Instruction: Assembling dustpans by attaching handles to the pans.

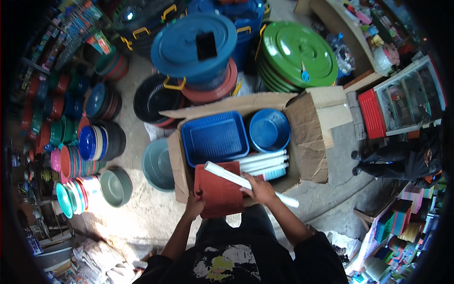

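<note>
My left hand [194, 207] is closed on the left edge of a reddish plastic tray-like piece [220, 196], which tilts over the near side of an open cardboard box [308, 137]. My right hand [260, 189] grips a long white tube [228, 174] that slants across the red piece, its lower end sticking out past the box's near edge. Inside the box lie a blue ribbed plastic basket [215, 137], a round blue tub [269, 130] and several more white tubes [262, 161]. The exact kind of the red piece is unclear.
Beyond the box stand a large blue lidded tub [189, 42] with a black phone-like slab on it and a green lidded tub [298, 52] with blue-handled scissors. Stacked basins [101, 142] line the left. A grey basin [158, 165] touches the box's side; another person [402, 158] is at right.
</note>
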`<state>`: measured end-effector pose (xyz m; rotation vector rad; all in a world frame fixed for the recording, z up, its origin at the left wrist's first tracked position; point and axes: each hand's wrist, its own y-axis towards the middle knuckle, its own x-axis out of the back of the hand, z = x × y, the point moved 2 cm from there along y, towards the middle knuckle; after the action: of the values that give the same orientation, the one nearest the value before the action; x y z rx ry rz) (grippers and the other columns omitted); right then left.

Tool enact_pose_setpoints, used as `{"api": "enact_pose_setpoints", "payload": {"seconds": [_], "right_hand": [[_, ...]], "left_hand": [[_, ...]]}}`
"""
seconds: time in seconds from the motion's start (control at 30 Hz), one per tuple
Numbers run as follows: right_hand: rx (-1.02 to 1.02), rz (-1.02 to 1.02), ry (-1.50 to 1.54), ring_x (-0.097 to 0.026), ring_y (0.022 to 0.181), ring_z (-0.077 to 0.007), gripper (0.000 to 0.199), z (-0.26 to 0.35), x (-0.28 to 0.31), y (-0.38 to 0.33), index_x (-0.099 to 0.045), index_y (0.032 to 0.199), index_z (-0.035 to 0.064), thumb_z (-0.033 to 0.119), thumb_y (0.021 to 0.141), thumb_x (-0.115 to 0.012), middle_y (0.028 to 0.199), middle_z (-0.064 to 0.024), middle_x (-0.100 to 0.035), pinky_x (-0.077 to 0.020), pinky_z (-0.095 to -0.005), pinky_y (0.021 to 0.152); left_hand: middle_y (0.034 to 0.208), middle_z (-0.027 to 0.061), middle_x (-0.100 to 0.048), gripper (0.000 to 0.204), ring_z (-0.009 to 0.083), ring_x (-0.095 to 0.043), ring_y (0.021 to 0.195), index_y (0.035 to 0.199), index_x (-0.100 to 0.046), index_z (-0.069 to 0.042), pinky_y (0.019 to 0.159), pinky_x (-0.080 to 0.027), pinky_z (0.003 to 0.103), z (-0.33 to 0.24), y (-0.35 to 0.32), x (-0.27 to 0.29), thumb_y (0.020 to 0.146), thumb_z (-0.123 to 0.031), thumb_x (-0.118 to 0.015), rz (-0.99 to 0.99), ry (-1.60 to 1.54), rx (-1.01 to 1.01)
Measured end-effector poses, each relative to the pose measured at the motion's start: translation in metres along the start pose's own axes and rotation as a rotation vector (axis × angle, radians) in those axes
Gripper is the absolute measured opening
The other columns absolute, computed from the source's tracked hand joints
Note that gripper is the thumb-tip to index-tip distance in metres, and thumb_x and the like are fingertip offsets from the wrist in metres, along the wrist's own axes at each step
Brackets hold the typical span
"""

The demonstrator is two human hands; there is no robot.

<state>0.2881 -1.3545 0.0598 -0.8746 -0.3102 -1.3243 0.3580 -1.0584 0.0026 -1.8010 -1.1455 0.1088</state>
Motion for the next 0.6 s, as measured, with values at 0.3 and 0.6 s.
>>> {"api": "enact_pose_setpoints", "payload": {"seconds": [0.3, 0.6], "right_hand": [[-0.02, -0.24, -0.14, -0.063, 0.079, -0.042, 0.061, 0.082, 0.053, -0.089, -0.021, 0.15, 0.0328, 0.04, 0.095, -0.049, 0.091, -0.0205, -0.063, -0.0506, -0.0497, 0.071], [-0.121, -0.58, -0.227, -0.063, 0.066, -0.0382, 0.057, 0.116, 0.09, -0.127, -0.03, 0.147, 0.0325, 0.042, 0.095, -0.05, 0.078, -0.0158, -0.062, -0.0507, -0.0479, 0.06]], "left_hand": [[0.125, 0.0231, -0.054, 0.061, 0.0361, -0.055, 0.115, 0.135, -0.032, -0.004, 0.098, -0.042, 0.041, -0.158, -0.009, 0.04, 0.079, -0.005, -0.057, -0.107, -0.032, -0.768], [0.129, 0.0223, -0.05, 0.065, 0.0387, -0.048, 0.121, 0.136, -0.043, -0.009, 0.102, -0.039, 0.041, -0.268, -0.064, 0.011, 0.073, 0.003, -0.057, -0.002, -0.003, -1.097]]}}
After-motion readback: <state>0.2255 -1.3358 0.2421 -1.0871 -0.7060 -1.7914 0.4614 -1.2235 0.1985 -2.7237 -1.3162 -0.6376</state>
